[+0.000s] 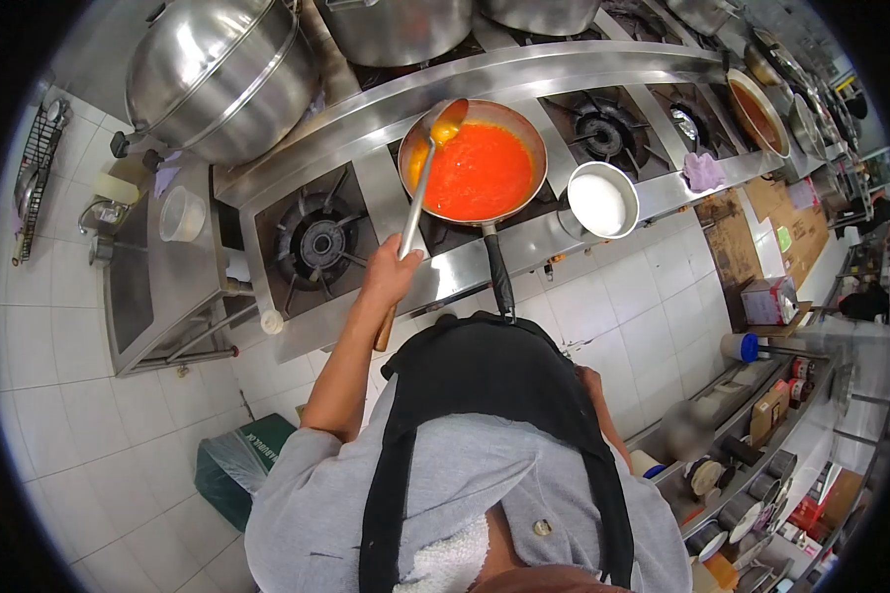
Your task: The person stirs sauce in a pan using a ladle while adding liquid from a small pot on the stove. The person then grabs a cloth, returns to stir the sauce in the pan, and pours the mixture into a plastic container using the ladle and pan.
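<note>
My left hand (396, 270) is wrapped round the handle of a long metal ladle (421, 188) with a wooden end. The bowl of the ladle is over the left side of a frying pan (537, 148) and has some yellow-orange stuff in it. Bright red sauce (480, 173) covers most of the pan, with a yellow-orange patch along its left edge. The pan sits on the stove, its black handle (499, 277) pointing toward my body. My right hand (588, 381) hangs low beside my black apron; its fingers are mostly hidden.
A metal pot (572, 219) with white contents stands right of the pan on the stove edge. Burners (318, 242) flank the pan on both sides. Large steel pots (396, 35) line the back. A purple cloth (703, 172) lies at the right, and a green bin (237, 469) stands lower left.
</note>
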Demonstrator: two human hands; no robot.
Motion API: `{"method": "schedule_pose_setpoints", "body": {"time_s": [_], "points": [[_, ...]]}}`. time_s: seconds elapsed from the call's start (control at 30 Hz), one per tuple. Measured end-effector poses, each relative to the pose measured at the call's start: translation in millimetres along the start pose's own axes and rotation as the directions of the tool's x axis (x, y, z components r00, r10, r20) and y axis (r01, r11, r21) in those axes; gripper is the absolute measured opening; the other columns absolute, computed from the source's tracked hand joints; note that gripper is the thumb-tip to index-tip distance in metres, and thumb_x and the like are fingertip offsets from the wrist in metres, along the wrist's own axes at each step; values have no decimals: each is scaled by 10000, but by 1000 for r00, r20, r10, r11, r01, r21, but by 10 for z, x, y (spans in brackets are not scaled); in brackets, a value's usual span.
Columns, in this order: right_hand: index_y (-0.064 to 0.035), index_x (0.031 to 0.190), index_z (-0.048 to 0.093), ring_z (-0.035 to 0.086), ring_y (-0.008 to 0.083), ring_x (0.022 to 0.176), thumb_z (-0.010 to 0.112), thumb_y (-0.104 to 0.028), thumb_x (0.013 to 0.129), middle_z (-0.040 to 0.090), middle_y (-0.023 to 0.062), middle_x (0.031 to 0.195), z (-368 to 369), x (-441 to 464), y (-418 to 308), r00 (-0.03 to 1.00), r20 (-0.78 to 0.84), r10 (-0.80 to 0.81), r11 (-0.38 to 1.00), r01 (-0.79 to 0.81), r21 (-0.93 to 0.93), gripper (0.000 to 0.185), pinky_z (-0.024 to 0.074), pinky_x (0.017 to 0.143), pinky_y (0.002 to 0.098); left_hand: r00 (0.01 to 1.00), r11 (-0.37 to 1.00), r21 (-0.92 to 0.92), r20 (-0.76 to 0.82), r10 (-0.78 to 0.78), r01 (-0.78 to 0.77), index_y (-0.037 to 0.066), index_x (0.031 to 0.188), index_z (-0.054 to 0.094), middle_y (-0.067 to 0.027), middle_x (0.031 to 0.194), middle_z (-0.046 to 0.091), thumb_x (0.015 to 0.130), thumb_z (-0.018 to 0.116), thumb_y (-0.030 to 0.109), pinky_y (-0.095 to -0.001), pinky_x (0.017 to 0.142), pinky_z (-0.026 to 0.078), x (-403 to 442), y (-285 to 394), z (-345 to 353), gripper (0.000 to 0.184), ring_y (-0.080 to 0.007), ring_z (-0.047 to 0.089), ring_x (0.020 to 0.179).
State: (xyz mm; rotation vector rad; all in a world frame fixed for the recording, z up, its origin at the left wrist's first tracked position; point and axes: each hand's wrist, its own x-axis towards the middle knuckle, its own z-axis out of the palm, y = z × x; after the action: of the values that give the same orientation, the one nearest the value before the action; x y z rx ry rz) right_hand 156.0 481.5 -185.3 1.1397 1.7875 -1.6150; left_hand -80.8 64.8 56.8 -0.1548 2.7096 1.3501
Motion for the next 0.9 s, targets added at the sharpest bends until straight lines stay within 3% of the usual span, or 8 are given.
{"method": "schedule_pose_setpoints", "body": {"time_s": [0.1, 0.2, 0.33, 0.43, 0.63, 0.77, 0.87, 0.9], "points": [[-37, 1009, 630, 599, 214, 841, 562, -227, 861, 653, 97, 963, -33, -47, 80, 997, 33, -67, 996, 68, -49, 250, 409, 720, 358, 955, 908, -338, 243, -171, 249, 29, 803, 539, -31, 533, 491, 845, 631, 214, -261, 351, 379, 11, 112, 211, 211, -114, 455, 382], [-37, 895, 636, 539, 183, 732, 592, -206, 845, 635, 69, 857, 6, -275, 0, 998, -63, 22, 1000, -21, 21, 183, 368, 655, 303, 862, 570, -670, 485, -148, 475, 43, 781, 529, -8, 519, 458, 866, 613, 212, -247, 347, 361, -41, 209, 316, 207, -99, 428, 379], [-61, 742, 608, 450, 155, 600, 616, -181, 820, 575, 36, 713, -81, 15, 464, 950, -89, 299, 934, -272, 232, 143, 333, 583, 301, 750, 182, -728, 653, -108, 661, 18, 798, 539, -21, 517, 441, 878, 604, 224, -249, 336, 330, -83, 380, 194, 230, -105, 405, 371], [-73, 671, 577, 425, 143, 550, 618, -172, 810, 528, 18, 642, -192, 383, 927, 949, -3, 316, 895, -297, 334, 176, 320, 547, 304, 783, 162, -770, 622, -23, 617, -53, 1050, 511, -36, 745, 530, 896, 562, 150, -222, 327, 359, -182, 342, 73, 260, -62, 444, 470], [-50, 699, 610, 462, 143, 565, 595, -189, 836, 576, 24, 672, 30, -219, 83, 965, -79, 250, 945, -225, 238, 196, 350, 539, 325, 866, 616, -625, 449, -218, 479, 11, 796, 535, -25, 521, 447, 861, 611, 197, -248, 334, 333, -440, 566, -370, 211, -104, 408, 375], [-29, 853, 633, 548, 184, 685, 568, -227, 861, 638, 62, 833, 59, -208, 11, 989, -34, 147, 980, -141, 139, 208, 400, 634, 352, 909, 659, -630, 339, -242, 411, -27, 1008, 551, -13, 625, 497, 854, 621, 169, -230, 310, 344, -534, 534, -569, 259, -66, 427, 388], [-34, 887, 630, 561, 190, 715, 564, -232, 863, 639, 63, 860, 102, -469, -358, 993, -24, 115, 991, -113, 66, 211, 400, 652, 356, 944, 717, -614, 211, -254, 330, -23, 1024, 556, -7, 633, 499, 849, 624, 165, -226, 311, 343, -557, 603, -672, 265, -63, 439, 399], [-36, 889, 631, 560, 189, 716, 565, -234, 862, 638, 61, 858, 63, -381, -274, 994, -16, 110, 994, -110, 26, 210, 398, 652, 355, 953, 736, -608, 152, -260, 298, -3, 882, 573, -9, 623, 504, 841, 601, 134, -238, 325, 346, -571, 669, -686, 146, -72, 450, 401]]}}
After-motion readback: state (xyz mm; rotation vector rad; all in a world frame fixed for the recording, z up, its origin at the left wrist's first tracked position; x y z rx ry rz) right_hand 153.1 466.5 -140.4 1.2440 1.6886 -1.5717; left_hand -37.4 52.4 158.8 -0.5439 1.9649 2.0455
